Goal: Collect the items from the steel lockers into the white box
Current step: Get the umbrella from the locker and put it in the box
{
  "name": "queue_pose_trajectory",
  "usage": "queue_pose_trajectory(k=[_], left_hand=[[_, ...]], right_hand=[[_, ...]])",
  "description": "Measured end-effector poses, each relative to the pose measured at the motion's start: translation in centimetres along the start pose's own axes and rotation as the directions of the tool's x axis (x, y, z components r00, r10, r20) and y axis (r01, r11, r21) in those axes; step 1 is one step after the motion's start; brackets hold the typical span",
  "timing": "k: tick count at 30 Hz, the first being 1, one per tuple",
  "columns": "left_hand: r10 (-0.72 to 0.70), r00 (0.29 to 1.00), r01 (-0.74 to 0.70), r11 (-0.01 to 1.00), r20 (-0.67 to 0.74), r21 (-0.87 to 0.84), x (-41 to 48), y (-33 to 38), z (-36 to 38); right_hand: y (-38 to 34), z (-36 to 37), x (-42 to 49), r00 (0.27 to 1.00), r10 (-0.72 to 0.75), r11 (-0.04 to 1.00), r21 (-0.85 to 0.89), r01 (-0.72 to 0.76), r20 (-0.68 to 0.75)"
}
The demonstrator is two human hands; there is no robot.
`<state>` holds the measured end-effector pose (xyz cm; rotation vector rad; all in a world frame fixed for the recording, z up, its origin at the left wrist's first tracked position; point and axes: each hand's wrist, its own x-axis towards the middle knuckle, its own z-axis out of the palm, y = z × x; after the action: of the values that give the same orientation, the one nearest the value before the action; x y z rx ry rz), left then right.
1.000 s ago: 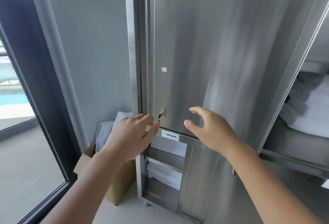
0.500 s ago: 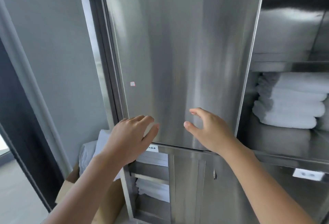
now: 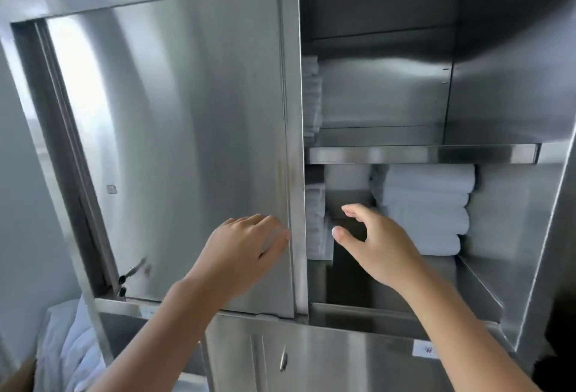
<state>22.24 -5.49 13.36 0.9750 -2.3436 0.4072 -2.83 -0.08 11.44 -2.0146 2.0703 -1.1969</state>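
A steel locker fills the view. Its sliding door [image 3: 187,148] covers the left half, and my left hand [image 3: 246,251] lies flat against the door's right edge, fingers apart. The right half stands open: a stack of folded white towels [image 3: 427,207] rests under the middle shelf [image 3: 420,154]. A thinner pile of white linen [image 3: 315,220] shows just past the door edge. My right hand [image 3: 377,245] reaches into the opening, thumb and fingers spread, holding nothing, just left of the towel stack. The white box is not in view.
More folded white linen [image 3: 311,95] sits on the upper shelf behind the door edge. A key [image 3: 132,271] hangs in the lock at the door's lower left. Below are closed lower doors with a handle [image 3: 283,360]. White linen [image 3: 71,348] in a cardboard box sits at lower left.
The view has swung up and to the right, bringing the open right compartment into view. My right hand has moved from the door face into the opening; my left hand now rests at the door's right edge.
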Motion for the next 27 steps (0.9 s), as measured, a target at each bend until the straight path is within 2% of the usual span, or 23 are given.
queue_pose_trajectory(k=[4,11,20,27], left_hand=[[-0.028,0.999,0.028,0.999,-0.019,-0.027,2.9,3.6,2.6],[-0.059,0.998,0.060,0.998,0.030,-0.008,6.1,6.8,5.7],[-0.071,0.996,0.070,0.997,0.060,0.014,7.5,7.0,7.2],[-0.062,0.994,0.064,0.998,0.096,-0.022,7.9,7.2,9.6]], right_hand=[[4.7,-1.9,1.3,1.000,-0.003,1.000,0.017,0.003,0.021],[9.3,-3.3,3.3,0.999,-0.024,0.997,0.068,0.023,0.023],[10.4,-2.4,4.2,0.999,-0.033,0.996,0.086,0.030,0.041],[11.2,-1.9,3.5,0.998,0.016,0.998,0.052,-0.020,0.065]])
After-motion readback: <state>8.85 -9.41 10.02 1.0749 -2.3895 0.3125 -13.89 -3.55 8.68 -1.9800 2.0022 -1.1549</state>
